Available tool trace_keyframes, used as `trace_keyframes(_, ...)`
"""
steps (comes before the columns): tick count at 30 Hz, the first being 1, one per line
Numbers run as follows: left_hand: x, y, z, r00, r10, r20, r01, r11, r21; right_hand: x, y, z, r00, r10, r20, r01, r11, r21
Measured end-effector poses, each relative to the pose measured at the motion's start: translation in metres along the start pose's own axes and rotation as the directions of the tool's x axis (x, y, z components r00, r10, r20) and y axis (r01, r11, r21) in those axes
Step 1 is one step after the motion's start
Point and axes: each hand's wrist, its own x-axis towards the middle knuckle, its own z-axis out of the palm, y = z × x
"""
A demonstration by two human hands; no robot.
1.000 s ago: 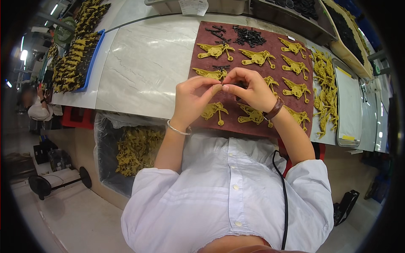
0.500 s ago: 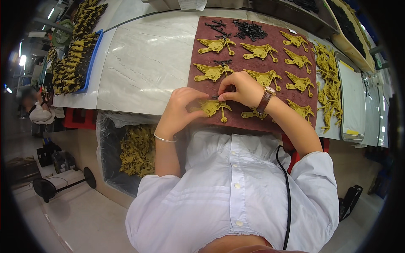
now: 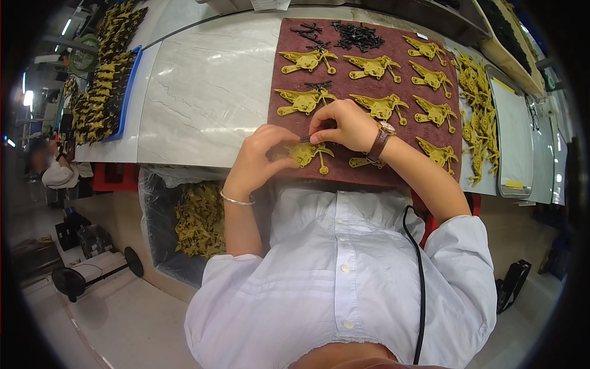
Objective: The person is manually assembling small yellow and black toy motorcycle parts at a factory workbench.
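Observation:
At the near edge of the reddish-brown cloth [image 3: 362,87], my left hand [image 3: 258,158] has its thumb and fingers about the left end of a yellow bird-shaped part [image 3: 305,156]. My right hand [image 3: 345,126] pinches a small black piece [image 3: 305,139] at the top edge of that part; the fingers partly hide it. More yellow parts of the same shape lie in rows on the cloth, such as one beyond my hands [image 3: 301,101]. Small black pieces lie in a pile [image 3: 359,37] at the cloth's far side, with a few loose ones [image 3: 305,31] beside it.
Right of the cloth lie heaped yellow parts [image 3: 474,117] and a pale tray [image 3: 513,135]. A blue tray [image 3: 130,92] of yellow-and-black parts stands at the far left. Below the table's edge, a plastic-lined bin [image 3: 161,215] holds yellow parts. A person [image 3: 58,169] is at the left.
The view has shifted slightly. Both hands stay at the same yellow part, with the right fingertips still at the small black piece on its top edge.

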Motion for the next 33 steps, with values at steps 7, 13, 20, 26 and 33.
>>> trace_keyframes(7,-0.001,0.004,0.0,1.0,-0.027,0.011,0.028,0.999,-0.024,-0.001,-0.007,0.002,0.993,0.116,0.008,-0.112,0.97,-0.216)
trace_keyframes(13,0.0,0.008,-0.001,1.0,-0.01,-0.005,0.01,1.0,0.016,-0.01,-0.011,-0.001,0.976,0.125,-0.178,-0.148,0.981,-0.125)
trace_keyframes(20,0.012,0.031,0.008,0.951,0.12,-0.283,-0.09,0.989,0.117,-0.047,-0.022,-0.032,0.908,0.357,-0.218,-0.14,0.75,0.646)
trace_keyframes(26,0.041,0.076,0.069,0.958,0.137,-0.251,-0.185,0.966,-0.179,-0.067,-0.029,-0.016,0.859,0.371,-0.352,-0.034,0.729,0.684)
trace_keyframes(33,0.051,0.082,0.092,0.943,0.155,-0.295,-0.209,0.964,-0.162,-0.104,-0.015,-0.03,0.901,0.366,-0.232,-0.116,0.719,0.685)
